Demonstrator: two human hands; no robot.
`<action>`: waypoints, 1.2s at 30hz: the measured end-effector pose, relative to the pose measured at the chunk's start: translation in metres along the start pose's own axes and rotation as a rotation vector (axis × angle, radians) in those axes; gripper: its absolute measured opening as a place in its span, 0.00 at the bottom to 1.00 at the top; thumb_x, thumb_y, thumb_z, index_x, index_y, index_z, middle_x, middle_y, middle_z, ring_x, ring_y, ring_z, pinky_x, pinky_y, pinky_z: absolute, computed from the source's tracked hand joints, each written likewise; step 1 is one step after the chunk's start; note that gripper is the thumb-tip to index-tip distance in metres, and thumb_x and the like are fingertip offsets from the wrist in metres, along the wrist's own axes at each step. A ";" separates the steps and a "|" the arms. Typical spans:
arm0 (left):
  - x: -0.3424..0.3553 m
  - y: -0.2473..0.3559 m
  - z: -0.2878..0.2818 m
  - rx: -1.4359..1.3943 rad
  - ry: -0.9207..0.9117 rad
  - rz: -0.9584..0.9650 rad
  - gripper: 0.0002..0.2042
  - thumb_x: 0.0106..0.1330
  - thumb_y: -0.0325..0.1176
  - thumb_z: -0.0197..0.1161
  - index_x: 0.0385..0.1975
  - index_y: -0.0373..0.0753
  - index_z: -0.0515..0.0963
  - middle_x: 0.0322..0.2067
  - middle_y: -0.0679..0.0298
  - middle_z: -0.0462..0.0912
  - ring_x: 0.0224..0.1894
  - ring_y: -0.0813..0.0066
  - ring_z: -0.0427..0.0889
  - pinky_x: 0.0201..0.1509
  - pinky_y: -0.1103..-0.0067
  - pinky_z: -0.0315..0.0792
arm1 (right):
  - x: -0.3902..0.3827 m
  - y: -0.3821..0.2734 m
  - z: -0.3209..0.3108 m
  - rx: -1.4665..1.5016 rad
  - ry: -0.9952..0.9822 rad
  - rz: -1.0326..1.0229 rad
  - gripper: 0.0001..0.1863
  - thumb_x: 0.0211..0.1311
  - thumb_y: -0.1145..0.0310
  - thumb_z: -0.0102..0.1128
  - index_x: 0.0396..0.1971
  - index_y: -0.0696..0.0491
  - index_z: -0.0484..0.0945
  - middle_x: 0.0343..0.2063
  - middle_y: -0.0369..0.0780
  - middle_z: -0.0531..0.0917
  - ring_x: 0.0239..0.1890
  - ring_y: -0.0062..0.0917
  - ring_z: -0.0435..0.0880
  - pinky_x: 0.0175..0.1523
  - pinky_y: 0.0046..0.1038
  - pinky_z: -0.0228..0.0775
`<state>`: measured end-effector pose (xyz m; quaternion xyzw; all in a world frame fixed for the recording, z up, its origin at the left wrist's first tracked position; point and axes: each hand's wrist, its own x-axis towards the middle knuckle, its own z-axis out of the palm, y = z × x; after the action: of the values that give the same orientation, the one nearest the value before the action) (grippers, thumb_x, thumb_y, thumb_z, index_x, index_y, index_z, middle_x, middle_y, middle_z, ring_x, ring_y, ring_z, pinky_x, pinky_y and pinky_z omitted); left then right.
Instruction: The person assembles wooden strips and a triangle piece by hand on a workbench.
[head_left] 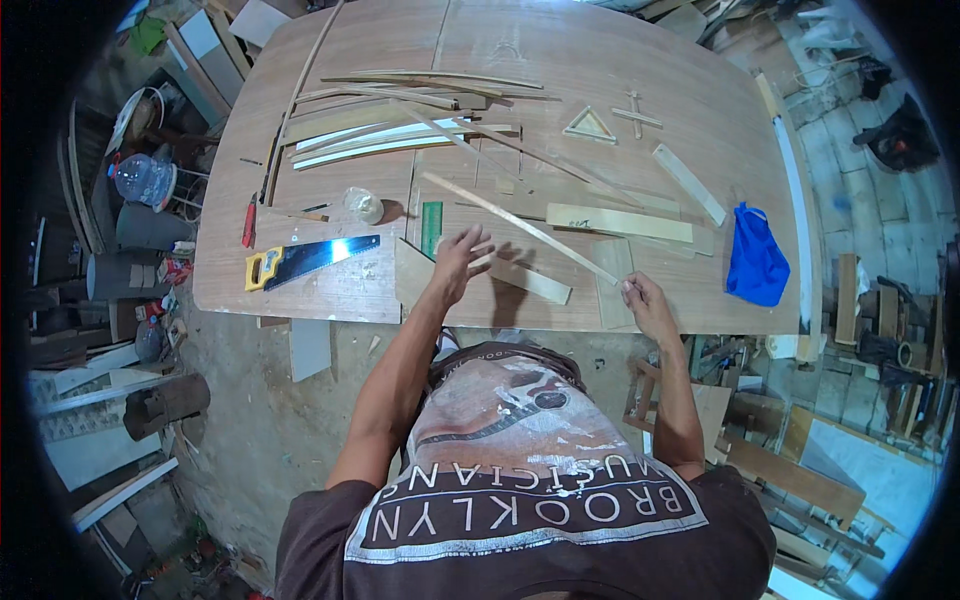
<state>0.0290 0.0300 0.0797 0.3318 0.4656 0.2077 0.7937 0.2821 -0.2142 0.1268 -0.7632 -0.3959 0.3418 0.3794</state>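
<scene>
Counter [330, 290] near edge is running just below both hands, w/ a short wood block [530, 281] and a flat board [613, 280] sitting close to it. Open room is lying btwn the handsaw [305, 260] at left and the green ruler [431, 228]; a blue cloth bag [756, 258] is sitting well apart at right.

Left hand [458, 262] is reaching fwd over the counter, fingers spread open, gripping nothing, hovering just beside the block. Right hand [645, 305] is pinching the near end of a long thin strip [520, 228], which is slanting up-left across the counter. Both forearms are coming in from below.
</scene>
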 end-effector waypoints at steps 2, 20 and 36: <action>0.018 0.004 0.009 -0.109 0.042 -0.061 0.17 0.68 0.42 0.57 0.49 0.36 0.73 0.44 0.60 0.81 0.44 0.69 0.81 0.41 0.74 0.75 | -0.012 0.004 0.002 0.137 -0.052 0.088 0.08 0.68 0.69 0.49 0.32 0.59 0.72 0.19 0.30 0.69 0.23 0.15 0.64 0.29 0.21 0.59; 0.040 0.012 0.040 -0.173 -0.196 -0.007 0.04 0.66 0.27 0.59 0.35 0.35 0.72 0.33 0.59 0.80 0.33 0.66 0.82 0.42 0.71 0.81 | -0.068 0.016 0.027 0.843 0.194 0.154 0.10 0.68 0.65 0.53 0.37 0.56 0.77 0.22 0.30 0.74 0.24 0.13 0.69 0.29 0.17 0.60; 0.041 0.028 0.032 -0.002 -0.060 -0.145 0.10 0.66 0.33 0.58 0.37 0.32 0.74 0.40 0.55 0.79 0.40 0.64 0.80 0.45 0.73 0.77 | -0.016 -0.078 0.013 1.381 -0.016 -0.018 0.08 0.67 0.67 0.54 0.37 0.57 0.76 0.20 0.33 0.70 0.21 0.16 0.63 0.29 0.20 0.56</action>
<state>0.0767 0.0653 0.0866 0.3024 0.4642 0.1404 0.8206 0.2376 -0.1931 0.1906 -0.3409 -0.0968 0.5181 0.7785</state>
